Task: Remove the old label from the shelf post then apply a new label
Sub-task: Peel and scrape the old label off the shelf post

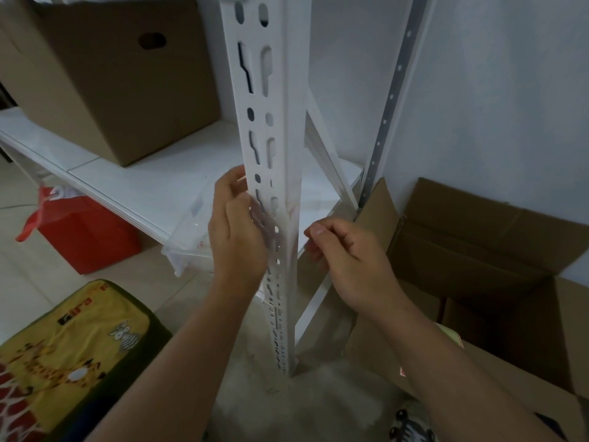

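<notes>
As hands touch post, open box

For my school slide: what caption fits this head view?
Both hands, left and right, work at the white shelf post.

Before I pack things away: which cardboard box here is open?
The cardboard box on the floor, right of the shelf post, has its flaps up. The one on the shelf is closed.
</notes>
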